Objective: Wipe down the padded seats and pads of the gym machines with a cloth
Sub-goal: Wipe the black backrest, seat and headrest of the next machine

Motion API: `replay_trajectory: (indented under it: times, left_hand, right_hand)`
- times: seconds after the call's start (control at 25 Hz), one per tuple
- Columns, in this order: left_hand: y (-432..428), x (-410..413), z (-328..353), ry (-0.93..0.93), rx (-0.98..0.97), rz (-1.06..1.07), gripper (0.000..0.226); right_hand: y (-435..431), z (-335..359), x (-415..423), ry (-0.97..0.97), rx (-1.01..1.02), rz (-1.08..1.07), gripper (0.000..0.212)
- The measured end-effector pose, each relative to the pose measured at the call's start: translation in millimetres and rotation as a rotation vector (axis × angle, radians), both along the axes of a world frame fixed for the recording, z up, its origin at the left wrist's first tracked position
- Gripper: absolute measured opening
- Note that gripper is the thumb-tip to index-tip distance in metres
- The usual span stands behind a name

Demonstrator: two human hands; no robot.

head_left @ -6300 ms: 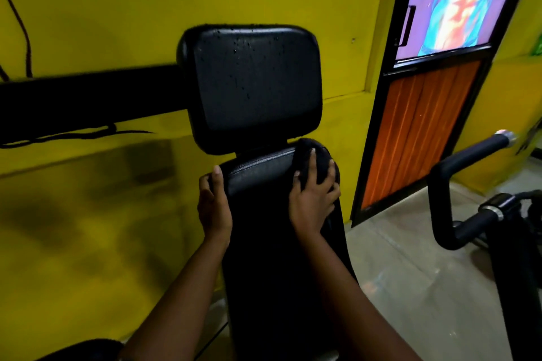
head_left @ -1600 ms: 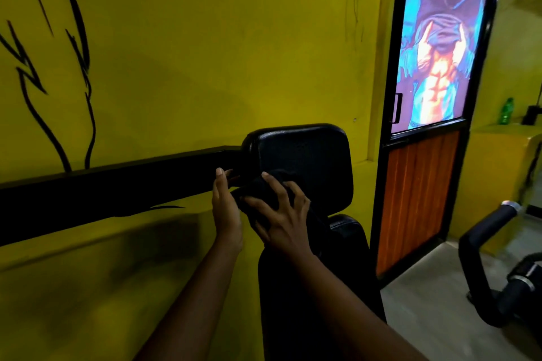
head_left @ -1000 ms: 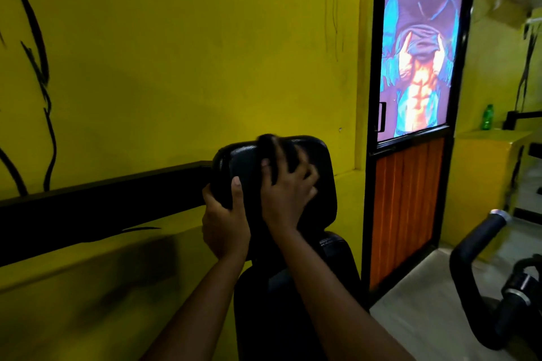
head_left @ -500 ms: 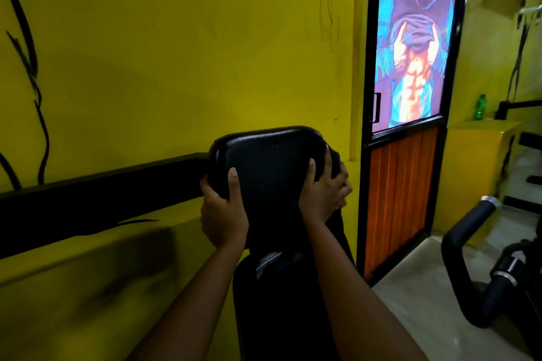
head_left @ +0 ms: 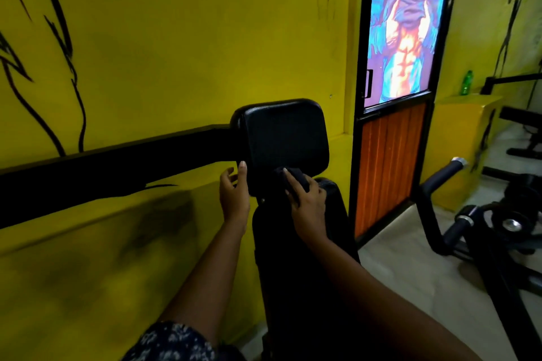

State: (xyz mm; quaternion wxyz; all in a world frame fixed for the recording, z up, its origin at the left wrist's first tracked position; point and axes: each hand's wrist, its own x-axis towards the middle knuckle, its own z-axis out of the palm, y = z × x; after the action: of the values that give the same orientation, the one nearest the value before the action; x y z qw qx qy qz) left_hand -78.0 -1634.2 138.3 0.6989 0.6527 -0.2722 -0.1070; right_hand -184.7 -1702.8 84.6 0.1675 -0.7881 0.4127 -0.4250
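A black padded head pad [head_left: 281,138] stands upright above a long black back pad [head_left: 302,258] of a gym machine, close to the yellow wall. My left hand [head_left: 234,196] grips the head pad's lower left edge, thumb on the front face. My right hand [head_left: 306,199] presses a dark cloth [head_left: 294,177] against the bottom of the head pad, fingers spread over the cloth. Most of the cloth is hidden under my fingers.
A black painted band [head_left: 111,161] runs along the yellow wall to the left. A door [head_left: 401,91] with a poster and orange lower panel stands right of the pads. Another machine's black handle [head_left: 437,184] and frame sit on the floor at right. A green bottle [head_left: 467,82] rests on a yellow ledge.
My right hand with the cloth has slid from the head pad's right side down to its bottom edge. My left hand has dropped slightly along the left edge.
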Motion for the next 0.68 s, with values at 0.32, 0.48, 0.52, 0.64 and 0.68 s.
replay_trajectory:
  times: [0.32,0.48,0.52,0.64,0.68]
  left_hand:
    - [91,-97,-86,0.265,0.184,-0.209,0.049]
    - [127,-154,-151,0.4,0.295,-0.248,0.048]
    - [134,-167,-170,0.411,0.327,-0.231,0.049]
    - [151,-215,-224,0.515,0.422,-0.14,0.05]
    - [157,-231,-240,0.568,0.448,-0.117,0.05]
  right_hand:
    - [62,-43,-96,0.13,0.066,0.12,0.043]
    - [76,-97,-165,0.326,0.106,0.179,0.042]
    - [78,-109,-181,0.375,0.127,0.195,0.041]
    - [82,-151,-225,0.556,0.154,0.283,0.039]
    - [82,-168,-240,0.616,0.151,0.318,0.041]
